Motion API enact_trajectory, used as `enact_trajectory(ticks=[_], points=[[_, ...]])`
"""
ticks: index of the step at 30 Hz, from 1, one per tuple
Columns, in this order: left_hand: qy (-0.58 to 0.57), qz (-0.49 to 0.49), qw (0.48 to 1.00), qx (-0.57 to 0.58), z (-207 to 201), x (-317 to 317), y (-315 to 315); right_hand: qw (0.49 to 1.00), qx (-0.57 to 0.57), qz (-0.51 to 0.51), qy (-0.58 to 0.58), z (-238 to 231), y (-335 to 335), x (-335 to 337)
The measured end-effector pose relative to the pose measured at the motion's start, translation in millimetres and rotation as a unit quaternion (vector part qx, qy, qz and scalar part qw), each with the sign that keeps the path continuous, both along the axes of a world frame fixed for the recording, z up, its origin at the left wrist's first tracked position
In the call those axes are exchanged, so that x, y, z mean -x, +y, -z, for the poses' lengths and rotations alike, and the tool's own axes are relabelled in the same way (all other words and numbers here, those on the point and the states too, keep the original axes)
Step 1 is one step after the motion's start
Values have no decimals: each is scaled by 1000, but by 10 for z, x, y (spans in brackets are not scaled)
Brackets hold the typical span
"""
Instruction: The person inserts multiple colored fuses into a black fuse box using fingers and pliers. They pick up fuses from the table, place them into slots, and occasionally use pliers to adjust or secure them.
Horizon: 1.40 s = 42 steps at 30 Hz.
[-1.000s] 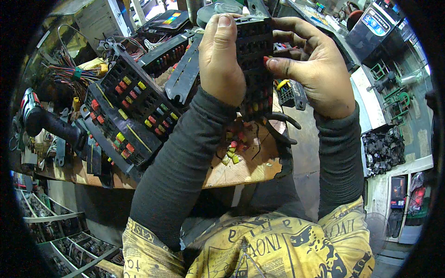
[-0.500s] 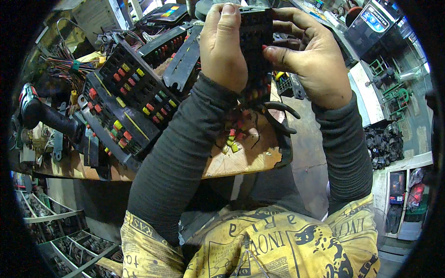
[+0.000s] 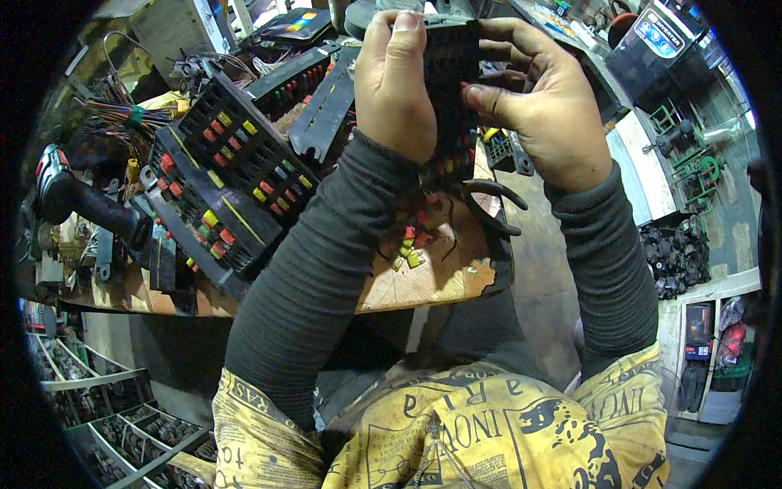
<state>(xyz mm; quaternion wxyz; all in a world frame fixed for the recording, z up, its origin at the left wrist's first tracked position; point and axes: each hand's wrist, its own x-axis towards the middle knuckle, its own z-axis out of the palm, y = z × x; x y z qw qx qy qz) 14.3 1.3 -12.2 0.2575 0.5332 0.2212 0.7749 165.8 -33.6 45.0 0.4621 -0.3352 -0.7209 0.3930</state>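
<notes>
Upright before me at the top middle, a black fuse box (image 3: 450, 106) with rows of slots is gripped by my left hand (image 3: 397, 90), its thumb along the left edge. My right hand (image 3: 558, 114) is at the box's right edge, fingers curled and partly hidden. At its thumb tip a small red fuse (image 3: 464, 85) shows against the box; how far it sits in a slot I cannot tell. Further fuses fill the box's lower end. Below, loose yellow and red fuses (image 3: 410, 251) lie on the wooden bench (image 3: 391, 292), beside black curved tool handles (image 3: 494, 196).
On the left part of the bench stands a larger black fuse box (image 3: 236, 155) with coloured fuses. Around it are a wire bundle (image 3: 134, 116), a black-handled tool (image 3: 94, 213) and another fuse strip (image 3: 297, 77). A black cabinet (image 3: 658, 53) stands at the far right.
</notes>
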Motion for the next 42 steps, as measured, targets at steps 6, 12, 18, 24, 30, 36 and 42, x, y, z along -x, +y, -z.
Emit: enact_trajectory(ticks=[6, 12, 18, 24, 30, 36, 42], points=[[-56, 80, 995, 32, -60, -76, -88, 999, -33, 34, 12, -23, -65, 101], [-87, 134, 986, 51, -143, -113, -236, 998, -17, 61, -2, -49, -81, 118], [-71, 92, 992, 48, -98, -59, -152, 997, -65, 44, -14, -12, -32, 125], [-21, 87, 992, 90, -99, 15, -104, 995, -94, 27, 27, 65, -230, 18], [-204, 257, 934, 140, -121, 34, -162, 967, -198, 10, -161, 334, -819, -202], [-238, 265, 926, 127, -107, -19, -112, 920, -166, 17, -353, 556, -916, -135], [-219, 279, 924, 142, -99, 29, -109, 899, -218, 70, -373, 647, -907, -24]])
